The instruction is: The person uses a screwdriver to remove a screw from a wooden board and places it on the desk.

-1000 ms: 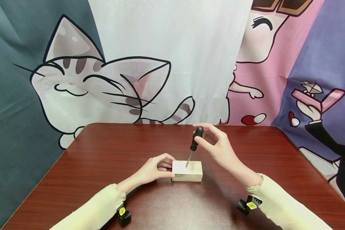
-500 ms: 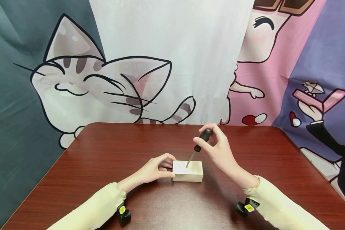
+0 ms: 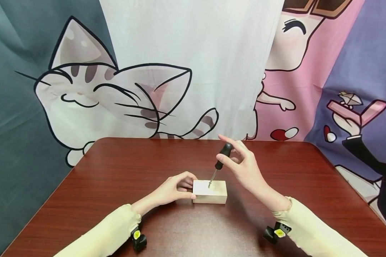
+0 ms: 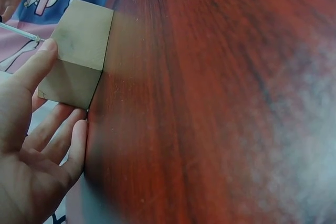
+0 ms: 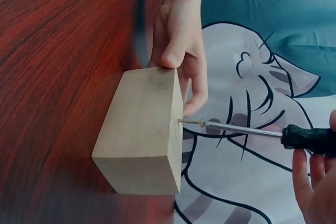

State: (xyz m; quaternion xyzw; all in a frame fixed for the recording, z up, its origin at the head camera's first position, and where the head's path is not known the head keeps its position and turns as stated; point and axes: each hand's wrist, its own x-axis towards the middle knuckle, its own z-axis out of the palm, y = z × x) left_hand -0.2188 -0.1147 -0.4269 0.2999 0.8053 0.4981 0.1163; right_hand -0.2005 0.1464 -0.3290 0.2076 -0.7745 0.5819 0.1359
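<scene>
A pale wooden block (image 3: 209, 198) lies on the table, its top facing up. My left hand (image 3: 172, 189) holds its left end, thumb on the near side and fingers behind. In my right hand (image 3: 246, 166) is a black-handled screwdriver (image 3: 218, 165), pinched between thumb and fingers while the index finger stretches out past the handle. The screwdriver leans to the right, its shank pointing down at the block. In the right wrist view, a brass-coloured screw (image 5: 190, 121) stands partly out of the block, and the screwdriver's tip meets its head.
The reddish-brown wooden table (image 3: 132, 157) spreads around the block. A cartoon-printed cloth (image 3: 196, 43) hangs behind its far edge. Each wrist carries a small black camera, such as the left wrist's camera (image 3: 139, 242).
The screwdriver handle swung right, then slightly back left. My right fingers shifted on it and the index finger has now straightened away. My left hand and the block stayed almost still.
</scene>
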